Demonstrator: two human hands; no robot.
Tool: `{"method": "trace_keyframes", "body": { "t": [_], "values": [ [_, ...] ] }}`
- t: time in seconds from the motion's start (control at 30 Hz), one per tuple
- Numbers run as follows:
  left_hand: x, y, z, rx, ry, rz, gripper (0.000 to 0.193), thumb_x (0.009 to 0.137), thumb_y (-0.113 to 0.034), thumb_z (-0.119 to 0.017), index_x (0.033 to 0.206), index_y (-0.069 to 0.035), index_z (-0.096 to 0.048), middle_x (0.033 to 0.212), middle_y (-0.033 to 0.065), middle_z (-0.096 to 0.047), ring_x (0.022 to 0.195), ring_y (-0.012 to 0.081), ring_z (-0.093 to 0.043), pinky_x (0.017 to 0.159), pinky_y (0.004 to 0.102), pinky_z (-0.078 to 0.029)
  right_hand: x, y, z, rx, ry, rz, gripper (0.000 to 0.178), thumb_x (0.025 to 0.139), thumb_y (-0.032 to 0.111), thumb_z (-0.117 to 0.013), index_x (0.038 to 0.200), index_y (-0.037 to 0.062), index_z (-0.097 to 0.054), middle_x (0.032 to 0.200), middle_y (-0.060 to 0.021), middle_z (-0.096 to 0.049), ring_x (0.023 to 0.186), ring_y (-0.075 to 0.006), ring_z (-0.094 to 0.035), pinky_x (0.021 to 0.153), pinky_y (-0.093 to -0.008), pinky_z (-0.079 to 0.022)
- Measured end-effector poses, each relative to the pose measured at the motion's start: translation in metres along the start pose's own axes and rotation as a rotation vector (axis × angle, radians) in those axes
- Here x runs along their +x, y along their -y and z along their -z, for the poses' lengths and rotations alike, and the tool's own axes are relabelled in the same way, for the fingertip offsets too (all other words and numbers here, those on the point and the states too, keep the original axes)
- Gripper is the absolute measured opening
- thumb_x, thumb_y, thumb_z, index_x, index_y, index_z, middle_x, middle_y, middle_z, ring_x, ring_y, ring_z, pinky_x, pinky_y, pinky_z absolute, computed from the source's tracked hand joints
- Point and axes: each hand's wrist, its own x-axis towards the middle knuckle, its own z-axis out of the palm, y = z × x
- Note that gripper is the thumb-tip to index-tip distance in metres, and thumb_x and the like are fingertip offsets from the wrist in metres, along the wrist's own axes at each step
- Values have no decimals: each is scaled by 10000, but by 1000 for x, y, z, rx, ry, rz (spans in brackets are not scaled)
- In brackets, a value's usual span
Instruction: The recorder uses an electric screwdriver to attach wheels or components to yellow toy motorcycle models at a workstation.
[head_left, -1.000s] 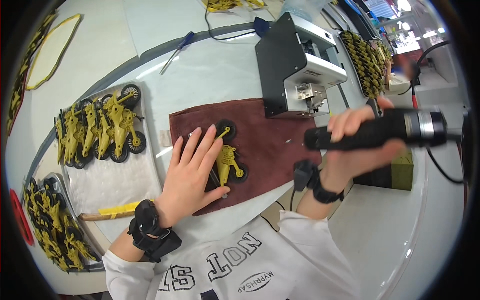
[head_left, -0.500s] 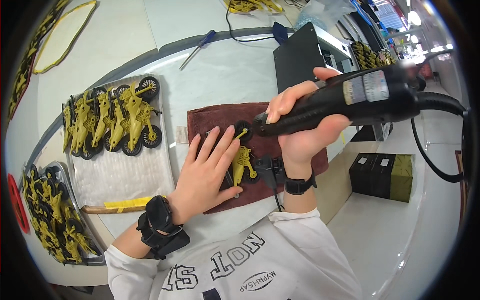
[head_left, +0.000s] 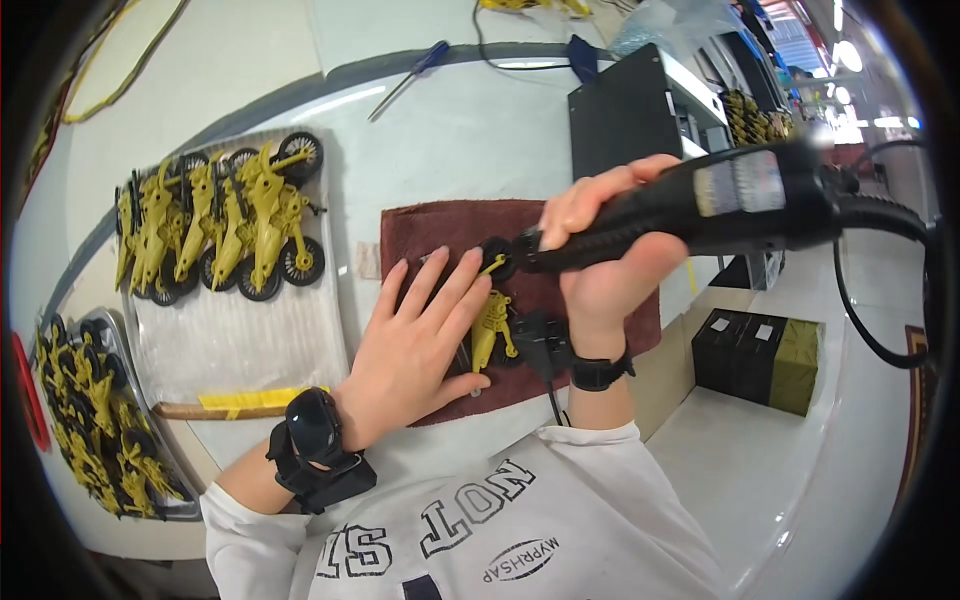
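My right hand (head_left: 610,280) is wrapped round a thick black corded electric screwdriver (head_left: 650,215), its front end pointing left. That end is close to the front wheel of a yellow and black toy motorcycle (head_left: 487,335); whether they touch is hidden. The toy lies on a maroon cloth (head_left: 425,225). Flat over its left side rests my left hand (head_left: 400,365), fingers stretched out and thumb beside the yellow body. A dark, straight-edged piece shows partly beneath those fingers. Both wrists wear black straps with small devices.
Left of the cloth, a lined tray (head_left: 235,345) carries several similar toy motorcycles (head_left: 265,225). Another tray (head_left: 190,505), heaped with yellow and black toys, is at the far left. A blue-handled screwdriver (head_left: 410,80) lies beyond the cloth, near a black box (head_left: 620,115).
The whole view has shifted slightly. Both hands, the electric screwdriver and the toy motorcycle keep nearly the same positions relative to one another.
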Motion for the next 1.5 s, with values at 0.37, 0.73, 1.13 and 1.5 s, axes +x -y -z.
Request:
{"method": "trace_keyframes", "body": {
  "t": [0.37, 0.73, 1.13, 1.5],
  "values": [
    [-1, -7, 2, 66, 14, -11, 898, 650, -396, -770, 1359, -31, -359, 1473, 142, -283, 1336, 348, -286, 1088, 496, -220, 26, 115, 76, -151, -328, 458, 822, 747, 780, -461, 1129, 52, -444, 643, -75, -533, 494, -184, -505, 486, -326, -433],
    [-3, -6, 2, 63, 17, 1, 918, 668, -379, -758, 1380, -12, -311, 1490, 174, -242, 1361, 385, -230, 1102, 514, -176, 24, 76, 101, -145, -438, 119, 581, 866, 586, -501, 1102, 57, -443, 623, -64, -486, 518, -166, -507, 435, -308, -427],
    [-4, -2, -2, 44, 7, -14, 929, 669, -415, -743, 1389, -19, -309, 1498, 156, -232, 1367, 366, -228, 1106, 507, -174, -88, 58, 28, 263, 166, 250, 899, 727, 615, -673, 1257, 4, -279, 855, -193, -599, 652, -271, -590, 584, -395, -484],
    [-10, -1, -3, 36, 4, -1, 892, 695, -431, -726, 1391, -42, -324, 1490, 136, -252, 1358, 341, -253, 1098, 498, -200, -88, 37, 27, 288, 99, 158, 854, 724, 553, -708, 1273, 23, -324, 818, -169, -602, 640, -261, -593, 541, -359, -482]
  ]
}}
